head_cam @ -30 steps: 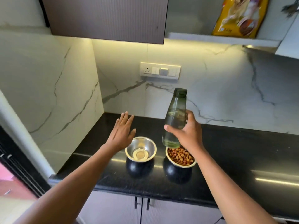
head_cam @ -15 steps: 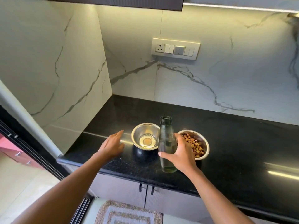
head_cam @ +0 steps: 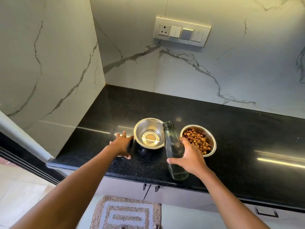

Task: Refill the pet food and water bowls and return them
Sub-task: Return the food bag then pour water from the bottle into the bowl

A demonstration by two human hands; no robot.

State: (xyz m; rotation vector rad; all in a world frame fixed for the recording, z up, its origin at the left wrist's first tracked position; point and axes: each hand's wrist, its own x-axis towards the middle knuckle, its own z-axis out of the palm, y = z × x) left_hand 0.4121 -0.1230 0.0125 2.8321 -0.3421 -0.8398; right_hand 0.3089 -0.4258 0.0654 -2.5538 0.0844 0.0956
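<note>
On the black countertop [head_cam: 231, 138], the bottle [head_cam: 171, 139] is gripped by the right hand [head_cam: 189, 156] between water bowl [head_cam: 148, 127] and food bowl [head_cam: 213, 143]. The left hand [head_cam: 121, 144], fingers spread, is now brought up beside the water bowl.

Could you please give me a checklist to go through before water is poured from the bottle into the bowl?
1. bottle uncapped: ok.
2. right hand grips the bottle: ok.
3. water bowl upright on the counter, room for more: ok.
4. left hand steadies the water bowl: cannot tell; it is at the bowl's side.
5. food bowl filled with kibble: ok.
6. Enough water in the bottle: cannot tell; only a little shows at its bottom.
</note>
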